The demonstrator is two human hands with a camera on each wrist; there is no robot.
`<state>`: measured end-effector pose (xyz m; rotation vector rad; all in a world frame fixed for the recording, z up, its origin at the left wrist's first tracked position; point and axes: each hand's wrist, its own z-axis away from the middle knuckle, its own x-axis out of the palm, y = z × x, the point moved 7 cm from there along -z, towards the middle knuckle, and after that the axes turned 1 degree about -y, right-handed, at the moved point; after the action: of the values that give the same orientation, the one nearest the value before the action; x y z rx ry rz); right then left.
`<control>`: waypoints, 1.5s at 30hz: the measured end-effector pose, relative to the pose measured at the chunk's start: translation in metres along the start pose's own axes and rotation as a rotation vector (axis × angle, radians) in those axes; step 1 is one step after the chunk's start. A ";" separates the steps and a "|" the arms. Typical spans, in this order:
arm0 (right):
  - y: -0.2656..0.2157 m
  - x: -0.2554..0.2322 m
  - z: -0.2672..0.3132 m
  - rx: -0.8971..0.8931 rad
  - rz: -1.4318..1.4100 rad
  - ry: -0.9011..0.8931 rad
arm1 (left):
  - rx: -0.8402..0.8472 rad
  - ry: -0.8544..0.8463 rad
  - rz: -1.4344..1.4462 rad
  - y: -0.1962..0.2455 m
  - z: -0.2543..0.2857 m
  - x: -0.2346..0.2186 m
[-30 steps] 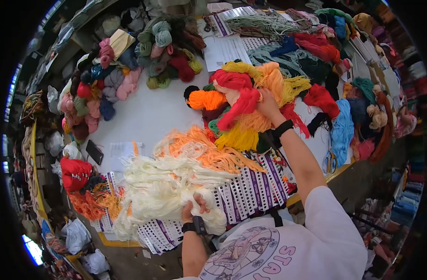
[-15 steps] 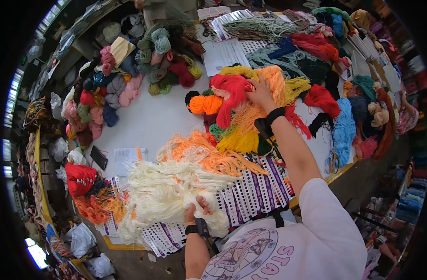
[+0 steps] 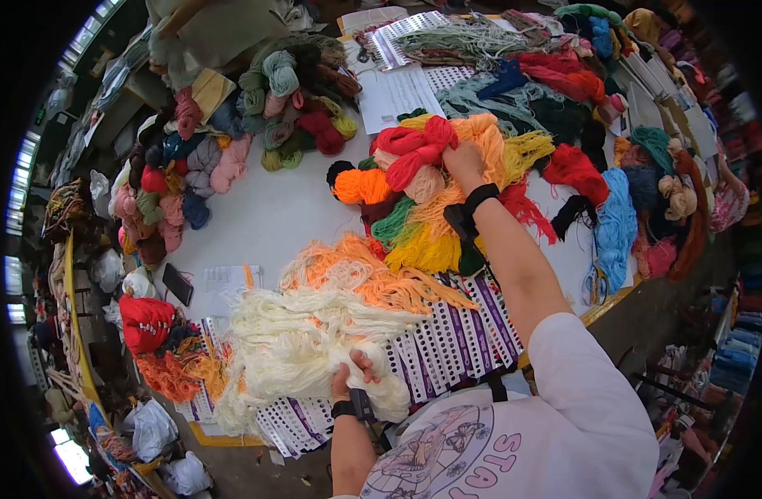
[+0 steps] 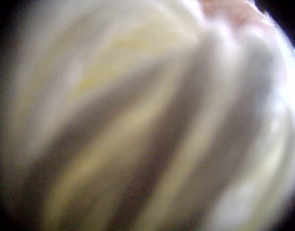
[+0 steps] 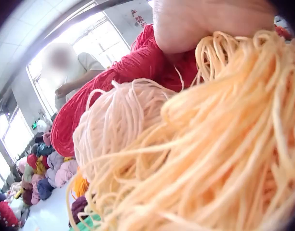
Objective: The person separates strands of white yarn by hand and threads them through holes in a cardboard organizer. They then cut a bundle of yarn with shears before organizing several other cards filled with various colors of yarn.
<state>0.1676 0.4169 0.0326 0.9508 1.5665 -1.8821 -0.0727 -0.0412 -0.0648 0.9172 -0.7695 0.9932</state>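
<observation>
In the head view, my right hand pinches the end of a crimson skein atop the colourful yarn pile. A pale pink skein lies below it, with peach yarn alongside. The right wrist view shows the hand over the crimson yarn and peach yarn; its fingertips are out of sight. Near the front edge, my left hand grips part of the large white yarn bundle. White strands fill the left wrist view, blurred.
Punched cards lie under the yarn along the front edge. A phone and paper are at the left. Scissors rest near the blue yarn. Another person stands across the table.
My right hand has moved up and left, and the crimson skein is bunched higher, exposing more of the pale pink skein. The left hand stays put. The person opposite has come further into view.
</observation>
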 end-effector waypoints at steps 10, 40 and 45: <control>-0.007 -0.022 0.041 -0.527 0.085 0.375 | 0.010 0.051 -0.069 0.001 -0.001 0.012; -0.050 -0.073 0.242 -0.467 -0.230 -0.245 | 0.109 -0.007 -0.140 0.010 0.025 0.188; -0.061 -0.090 0.345 -0.491 -0.682 -0.652 | 0.258 0.034 -0.555 0.010 0.037 0.234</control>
<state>0.1113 0.0878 0.1712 -0.4365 1.8843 -1.7756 -0.0024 0.0102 0.1558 1.2483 -0.3249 0.6185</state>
